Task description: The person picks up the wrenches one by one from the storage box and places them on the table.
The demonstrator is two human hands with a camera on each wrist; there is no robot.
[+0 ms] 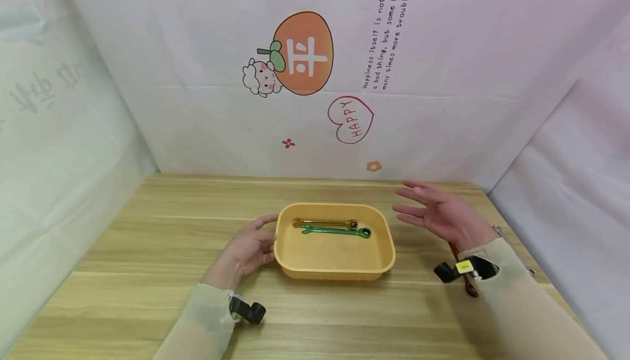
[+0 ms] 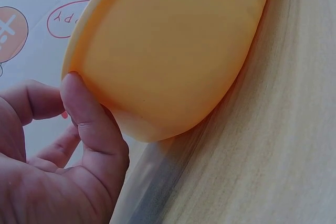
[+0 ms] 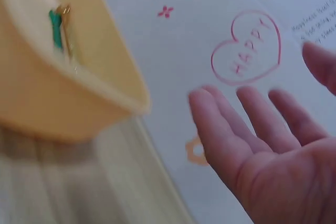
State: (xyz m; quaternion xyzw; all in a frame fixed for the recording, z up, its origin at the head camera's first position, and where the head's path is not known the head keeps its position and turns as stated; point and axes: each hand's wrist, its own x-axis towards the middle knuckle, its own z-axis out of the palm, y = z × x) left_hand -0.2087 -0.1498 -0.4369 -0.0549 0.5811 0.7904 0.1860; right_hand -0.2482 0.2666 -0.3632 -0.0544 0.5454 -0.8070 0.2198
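A yellow plastic tray (image 1: 334, 273) stands on the wooden table, with a gold wrench (image 1: 325, 223) and a green wrench (image 1: 337, 231) lying side by side in its far half. At the tray's left end my left hand (image 1: 250, 248) holds the rim between thumb and bent fingers; the left wrist view shows the thumb (image 2: 86, 111) right at the rim. My right hand (image 1: 445, 215) is raised to the right of the tray, palm toward it, fingers spread and nothing in them. In the right wrist view a gap separates its fingertips from the tray.
A red wrench (image 1: 471, 288) lies partly hidden under the right forearm. Beyond that arm, a silver wrench (image 1: 530, 271) lies near the table's right edge. White printed cloth (image 1: 197, 130) hangs behind the table and along both sides.
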